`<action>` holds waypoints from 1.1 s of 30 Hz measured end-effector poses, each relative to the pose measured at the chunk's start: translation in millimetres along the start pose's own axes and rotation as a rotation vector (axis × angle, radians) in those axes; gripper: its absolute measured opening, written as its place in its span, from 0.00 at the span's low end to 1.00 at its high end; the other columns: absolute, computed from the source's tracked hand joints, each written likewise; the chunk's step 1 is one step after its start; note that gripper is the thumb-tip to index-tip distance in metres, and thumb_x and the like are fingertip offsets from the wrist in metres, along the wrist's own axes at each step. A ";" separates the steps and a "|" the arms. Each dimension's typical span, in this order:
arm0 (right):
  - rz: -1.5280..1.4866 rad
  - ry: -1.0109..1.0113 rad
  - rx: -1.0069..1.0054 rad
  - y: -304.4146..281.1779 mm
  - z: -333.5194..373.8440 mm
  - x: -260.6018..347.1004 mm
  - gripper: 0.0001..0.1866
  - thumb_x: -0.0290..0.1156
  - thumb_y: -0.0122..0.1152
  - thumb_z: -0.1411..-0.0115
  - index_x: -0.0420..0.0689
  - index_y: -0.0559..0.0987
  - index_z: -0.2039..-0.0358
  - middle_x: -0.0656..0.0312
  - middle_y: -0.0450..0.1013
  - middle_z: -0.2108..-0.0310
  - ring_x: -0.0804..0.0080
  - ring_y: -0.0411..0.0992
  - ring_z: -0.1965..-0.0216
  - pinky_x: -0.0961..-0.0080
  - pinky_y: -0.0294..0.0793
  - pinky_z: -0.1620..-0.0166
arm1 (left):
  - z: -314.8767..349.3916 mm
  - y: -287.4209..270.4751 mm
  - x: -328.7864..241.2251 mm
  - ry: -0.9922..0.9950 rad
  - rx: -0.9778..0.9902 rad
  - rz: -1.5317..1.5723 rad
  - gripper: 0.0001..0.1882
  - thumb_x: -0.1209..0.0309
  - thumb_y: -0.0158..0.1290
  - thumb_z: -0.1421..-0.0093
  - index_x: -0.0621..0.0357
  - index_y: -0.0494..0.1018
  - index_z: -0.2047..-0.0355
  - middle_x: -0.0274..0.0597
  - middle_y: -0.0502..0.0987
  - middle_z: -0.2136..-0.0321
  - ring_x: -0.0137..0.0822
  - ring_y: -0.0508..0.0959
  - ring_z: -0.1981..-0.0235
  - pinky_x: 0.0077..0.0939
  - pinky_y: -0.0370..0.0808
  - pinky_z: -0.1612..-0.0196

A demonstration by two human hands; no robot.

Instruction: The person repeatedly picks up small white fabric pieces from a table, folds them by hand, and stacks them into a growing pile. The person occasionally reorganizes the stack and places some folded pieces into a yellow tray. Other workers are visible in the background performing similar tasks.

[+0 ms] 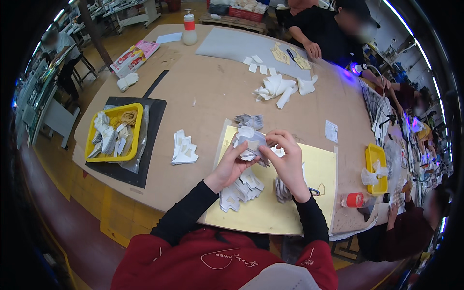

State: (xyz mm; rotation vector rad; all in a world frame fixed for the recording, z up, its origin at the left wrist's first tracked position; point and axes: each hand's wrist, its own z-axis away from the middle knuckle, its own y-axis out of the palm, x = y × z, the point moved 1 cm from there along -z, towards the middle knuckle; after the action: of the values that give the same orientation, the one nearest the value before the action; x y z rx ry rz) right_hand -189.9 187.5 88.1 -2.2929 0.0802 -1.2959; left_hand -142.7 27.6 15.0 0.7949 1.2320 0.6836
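Over a pale yellow board (275, 218) I hold up a stack of small white and grey cut pieces (251, 144). My left hand (228, 167) grips the stack from below and the left, thumb on its front. The fingers of my right hand (288, 162) are closed at its right edge. Beneath my left hand lies a loose pile of white cut pieces (241, 192). A grey bundle (282, 190) is partly hidden under my right hand. Another grey bundle (249, 121) sits just beyond the held stack. White pieces (183, 148) lie to the left of the board.
At left, a yellow basket (139, 126) holds bundles and rubber bands on a black mat (155, 116). White scraps (275, 88) lie far-centre. A pump bottle (189, 30) stands at the back. At right are a yellow tray (369, 157) and a red-labelled bottle (355, 199). Co-workers sit around.
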 end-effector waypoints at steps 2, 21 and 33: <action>-0.009 -0.007 0.005 -2.6 -0.5 -0.1 0.12 0.23 0.68 0.47 0.38 0.80 0.61 0.59 0.75 0.62 0.70 0.73 0.63 0.77 0.71 0.58 | -0.1 1.6 -1.0 0.011 0.005 0.027 0.25 0.61 0.49 0.30 0.54 0.57 0.38 0.42 0.69 0.45 0.34 0.73 0.46 0.30 0.77 0.47; 0.320 -0.380 0.097 -3.2 -1.0 5.2 0.25 0.26 0.69 0.47 0.44 0.75 0.47 0.58 0.76 0.56 0.60 0.73 0.53 0.66 0.71 0.51 | 1.4 2.9 -4.7 0.143 0.094 -0.237 0.33 0.70 0.54 0.34 0.47 0.51 0.33 0.38 0.67 0.42 0.31 0.70 0.43 0.28 0.71 0.43; 0.098 0.178 0.467 -11.1 6.6 8.2 0.42 0.34 0.70 0.49 0.46 0.62 0.34 0.47 0.76 0.58 0.50 0.77 0.60 0.65 0.76 0.58 | -0.1 -0.7 -4.6 0.258 0.336 -0.740 0.35 0.70 0.59 0.47 0.55 0.61 0.38 0.41 0.39 0.27 0.39 0.51 0.29 0.34 0.57 0.32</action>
State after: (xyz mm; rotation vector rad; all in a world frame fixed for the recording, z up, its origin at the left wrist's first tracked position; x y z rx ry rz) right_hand -182.1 197.4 96.7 -1.7592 -0.0457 -1.3044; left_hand -143.8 23.4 16.9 0.4620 1.7665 -0.0342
